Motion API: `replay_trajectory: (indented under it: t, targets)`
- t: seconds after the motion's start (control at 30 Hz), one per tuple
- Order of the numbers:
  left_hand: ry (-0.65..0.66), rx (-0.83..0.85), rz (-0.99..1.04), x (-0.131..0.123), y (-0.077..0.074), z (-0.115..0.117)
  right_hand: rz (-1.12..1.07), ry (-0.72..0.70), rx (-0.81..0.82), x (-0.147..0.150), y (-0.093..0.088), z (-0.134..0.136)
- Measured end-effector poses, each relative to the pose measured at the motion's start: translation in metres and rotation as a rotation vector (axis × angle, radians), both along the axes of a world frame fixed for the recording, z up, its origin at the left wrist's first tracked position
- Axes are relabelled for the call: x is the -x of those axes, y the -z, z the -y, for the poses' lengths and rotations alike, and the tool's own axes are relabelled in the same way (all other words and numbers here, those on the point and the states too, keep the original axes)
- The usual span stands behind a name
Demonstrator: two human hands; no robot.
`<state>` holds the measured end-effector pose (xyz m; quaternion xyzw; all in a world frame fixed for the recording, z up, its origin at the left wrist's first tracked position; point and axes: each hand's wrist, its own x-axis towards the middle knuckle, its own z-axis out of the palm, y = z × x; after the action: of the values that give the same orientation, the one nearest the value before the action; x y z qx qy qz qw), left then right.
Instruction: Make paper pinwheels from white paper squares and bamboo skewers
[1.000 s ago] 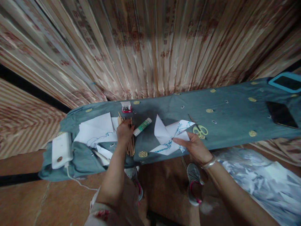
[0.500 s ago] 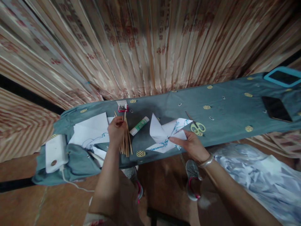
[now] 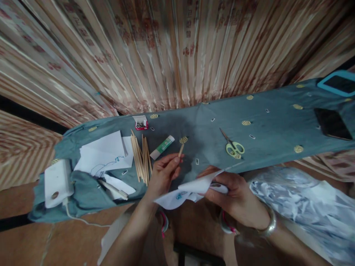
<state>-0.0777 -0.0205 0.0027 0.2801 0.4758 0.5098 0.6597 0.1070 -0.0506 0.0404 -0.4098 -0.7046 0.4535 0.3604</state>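
Between the fingers of my left hand is a thin wooden stick, its end pointing up and away from me. My right hand grips a folded white paper pinwheel with blue pen lines on it, tilted in front of me near the table's front edge. More wooden sticks lie in a loose bundle left of my left hand. Beyond that hand is a glue stick with a green label. A small red-and-white box of metal pins stands open behind the sticks.
Green-handled scissors rest on the blue-green cloth. White paper sheets, a pen and a white corded device lie left. A black phone and a blue-framed tablet lie right, above a bag of paper scraps.
My left hand has lifted one stick from the bundle and moved right. My right hand has drawn the pinwheel closer to me and tilted it.
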Motion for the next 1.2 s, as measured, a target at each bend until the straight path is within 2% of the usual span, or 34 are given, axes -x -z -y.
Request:
replay_trajectory:
  t: [0.17,0.43,0.6,0.83,1.1,1.2]
  targets:
    - [0.133,0.186,0.146,-0.018,0.004,0.007,0.109,0.009,-0.321,-0.005,0.007,0.002]
    - [0.195,0.245,0.188,-0.027,0.008,0.010,0.217,0.123,-0.548,-0.012,0.009,0.002]
    - [0.179,0.203,0.143,-0.032,0.004,0.008,0.265,0.174,-0.605,-0.013,0.008,0.002]
    - [0.166,0.132,0.082,-0.031,0.007,0.005,0.296,0.154,-0.636,-0.019,0.010,0.003]
    - [0.219,0.023,-0.075,-0.026,0.012,0.010,0.291,0.153,-0.599,-0.023,0.009,0.003]
    - [0.251,-0.037,-0.087,-0.026,0.011,0.010,0.309,0.152,-0.656,-0.025,0.007,0.002]
